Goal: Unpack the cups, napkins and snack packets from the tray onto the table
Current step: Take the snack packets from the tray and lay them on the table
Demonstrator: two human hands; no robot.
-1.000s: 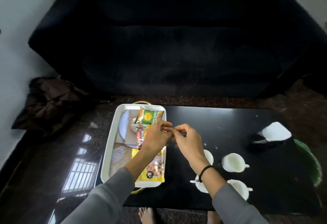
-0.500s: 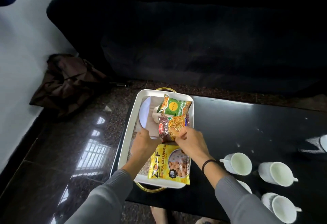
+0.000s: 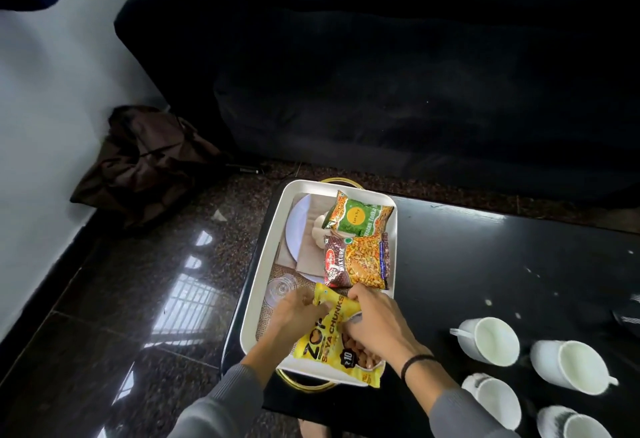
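Note:
A white tray with gold handles sits at the left end of the black table. In it lie a green snack packet at the far end, a red and orange mixture packet in the middle, and a yellow soya chunks packet nearest me. My left hand grips the yellow packet's top left edge. My right hand rests on its upper right part, fingers curled on it. Beige napkins lie partly under the packets. Several white cups stand on the table to the right.
A dark sofa runs behind the table. A brown bag lies on the glossy stone floor by the white wall at the left. A clear glass lies in the tray beside my left hand.
Both hands moved from the mixture packet down onto the yellow soya chunks packet and closed on it. The view has shifted closer to the tray.

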